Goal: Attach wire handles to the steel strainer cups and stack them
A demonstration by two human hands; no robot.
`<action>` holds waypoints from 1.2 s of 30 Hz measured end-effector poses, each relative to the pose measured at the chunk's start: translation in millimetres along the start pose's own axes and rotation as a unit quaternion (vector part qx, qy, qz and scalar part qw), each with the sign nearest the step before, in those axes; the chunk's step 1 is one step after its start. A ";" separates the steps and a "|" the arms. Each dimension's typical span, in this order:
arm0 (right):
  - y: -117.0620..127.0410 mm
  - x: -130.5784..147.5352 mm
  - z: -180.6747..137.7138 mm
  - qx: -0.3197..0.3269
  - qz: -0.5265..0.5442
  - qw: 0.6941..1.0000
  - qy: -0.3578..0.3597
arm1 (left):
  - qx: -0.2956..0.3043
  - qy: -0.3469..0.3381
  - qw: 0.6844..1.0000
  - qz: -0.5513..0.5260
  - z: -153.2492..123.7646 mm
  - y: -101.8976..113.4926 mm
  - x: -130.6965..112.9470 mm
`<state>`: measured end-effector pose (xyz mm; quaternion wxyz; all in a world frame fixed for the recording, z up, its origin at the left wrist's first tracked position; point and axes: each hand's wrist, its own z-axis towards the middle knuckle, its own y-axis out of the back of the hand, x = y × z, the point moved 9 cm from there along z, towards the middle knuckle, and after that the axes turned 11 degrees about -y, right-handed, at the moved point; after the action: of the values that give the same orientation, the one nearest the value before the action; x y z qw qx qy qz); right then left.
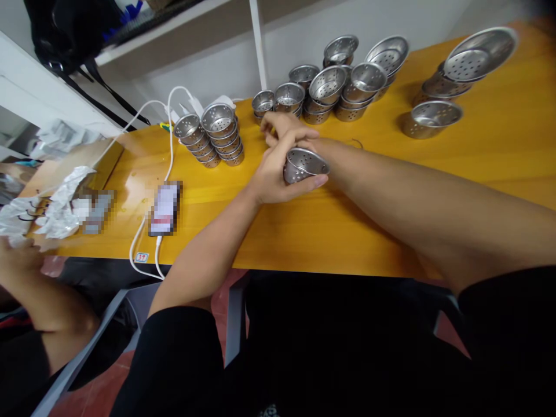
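My left hand [274,171] is closed around a perforated metal cup [306,164], which is tilted with its mouth toward me. Beyond it, my right hand [282,123] reaches across, its forearm passing behind the held cup. Its fingers are loosely bent and apart, with nothing visible in them, partly hidden by my left hand. Just past those fingers stand a small perforated cup [263,102] and a stacked one [289,96]; whether the fingers touch them I cannot tell. More stacked cups [328,86] stand behind to the right.
Two tall cup stacks [223,136] stand left of my hands. Larger cups [436,119] sit at the right. A blurred-out phone [165,208] on a white cable lies on the yellow table [278,243]. Another person's arm [47,307] is at far left, near crumpled white wrapping [65,208].
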<state>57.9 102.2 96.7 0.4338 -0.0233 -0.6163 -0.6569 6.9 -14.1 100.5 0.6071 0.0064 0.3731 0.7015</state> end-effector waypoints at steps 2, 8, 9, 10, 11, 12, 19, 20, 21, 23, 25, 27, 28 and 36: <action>24.4 -4.9 -3.3 -0.059 -0.054 0.993 -0.092 | 0.032 -0.022 0.999 -0.039 0.7 -6.3 -8.7; 64.2 -18.3 -24.1 -0.113 -0.032 0.984 -0.136 | -0.019 -0.001 0.999 -0.039 -3.3 -5.3 31.9; 67.5 -22.3 -25.6 -0.120 -0.004 0.986 -0.119 | -0.036 0.013 0.999 -0.036 -5.2 -4.1 47.5; 70.9 -27.2 -27.8 -0.129 0.020 0.986 -0.106 | -0.050 0.029 0.998 -0.034 -7.2 -2.7 63.5; 73.8 -32.3 -30.9 -0.137 0.041 0.985 -0.098 | -0.062 0.049 0.996 -0.031 -9.3 -0.4 79.0; 76.4 -36.9 -35.3 -0.143 0.062 0.984 -0.092 | -0.071 0.070 0.995 -0.030 -11.2 2.2 92.5; 71.4 -5.2 -101.5 -0.090 0.077 0.992 0.051 | -0.078 0.103 0.990 -0.054 -9.6 17.7 107.0; 62.8 -0.8 -109.2 -0.057 0.064 0.995 0.051 | -0.068 0.099 0.992 -0.049 -9.3 15.8 104.3; 54.9 1.5 -115.2 -0.032 0.052 0.997 0.045 | -0.057 0.094 0.993 -0.042 -9.4 12.8 102.0; 43.2 1.8 -122.4 -0.007 0.033 0.999 0.029 | -0.031 0.081 0.996 -0.027 -11.1 5.5 98.7; 36.8 -1.0 -124.2 -0.003 0.025 0.999 0.022 | -0.011 0.068 0.998 -0.011 -13.7 0.0 97.0; 32.7 -5.2 -123.5 0.000 0.028 0.999 0.021 | 0.005 0.066 0.998 0.000 -16.6 -2.6 97.6; 30.8 -7.6 -123.1 0.003 0.031 0.999 0.020 | 0.012 0.070 0.997 0.003 -17.9 -3.2 99.1; 39.2 -37.7 -123.0 -0.084 0.067 0.994 0.000 | 0.060 0.046 0.996 0.043 -21.0 -7.4 108.7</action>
<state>166.8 25.9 76.9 0.4735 -0.1014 -0.5557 -0.6758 -25.1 68.1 33.2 0.5572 0.0268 0.4418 0.7026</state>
